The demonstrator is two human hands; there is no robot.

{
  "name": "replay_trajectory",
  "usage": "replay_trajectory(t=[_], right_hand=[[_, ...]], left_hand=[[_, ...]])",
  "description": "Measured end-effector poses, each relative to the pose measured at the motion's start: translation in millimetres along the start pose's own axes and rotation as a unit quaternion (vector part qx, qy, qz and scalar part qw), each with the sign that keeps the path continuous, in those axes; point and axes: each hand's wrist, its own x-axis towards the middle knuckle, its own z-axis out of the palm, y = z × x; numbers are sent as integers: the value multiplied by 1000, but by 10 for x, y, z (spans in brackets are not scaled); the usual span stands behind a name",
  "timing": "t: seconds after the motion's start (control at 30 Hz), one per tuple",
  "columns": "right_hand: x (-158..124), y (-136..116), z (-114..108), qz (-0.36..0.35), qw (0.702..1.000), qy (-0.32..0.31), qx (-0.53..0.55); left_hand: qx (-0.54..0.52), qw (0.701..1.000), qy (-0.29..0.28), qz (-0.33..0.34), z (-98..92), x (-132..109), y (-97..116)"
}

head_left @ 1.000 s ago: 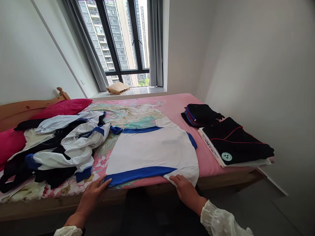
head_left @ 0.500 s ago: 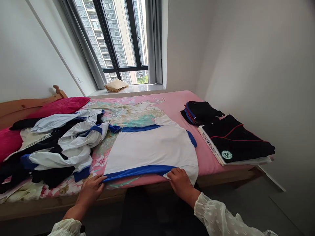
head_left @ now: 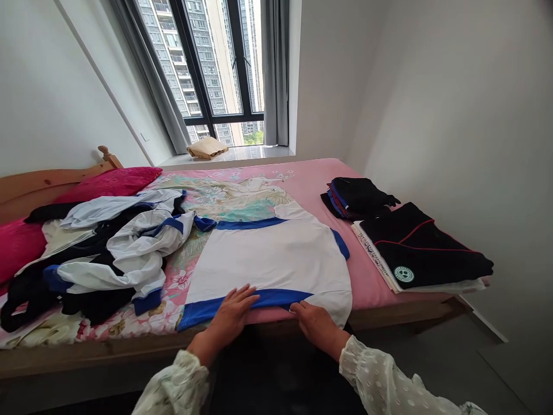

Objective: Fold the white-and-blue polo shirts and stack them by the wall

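Shirt [head_left: 268,259] was spread flat at bed's [head_left: 311,178] front edge. Left hand [head_left: 231,317] was laid on it, fingers spread; shirt edge was pinched by right hand [head_left: 315,324]. Creasing or slipping off judged possible if tugged unevenly. Counted: one spread shirt, two hands, one clothes heap [head_left: 140,253], two folded stacks [head_left: 432,253], two pillows [head_left: 112,181].

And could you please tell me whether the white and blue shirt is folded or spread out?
Spread out: the shirt lies flat on the bed, blue bands showing along both sides.
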Motion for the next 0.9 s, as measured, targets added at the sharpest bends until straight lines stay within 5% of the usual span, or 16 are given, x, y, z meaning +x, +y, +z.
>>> replay_trajectory(t=[0.07,0.17,0.37,0.47,0.6,0.8,0.9], right_hand=[[-20,-3,5,0,1000,4,2],[-57,1,46,-6,1000,-7,-15],[-111,53,157,-11,999,-37,-38],[-99,62,146,-9,999,-36,-24],[-81,57,129,-12,999,-45,-12],[-83,29,139,6,999,-51,-7],[-78,27,151,9,999,-48,-1]], left_hand=[[-31,998,-42,27,86,285,124],[-22,995,-96,-21,181,623,5],[36,981,-46,-184,140,896,-541],[44,984,-20,-170,165,837,-428],[14,998,-43,-34,324,705,-169],[10,988,22,-153,335,921,-203],[-1,996,35,-87,282,936,53]])
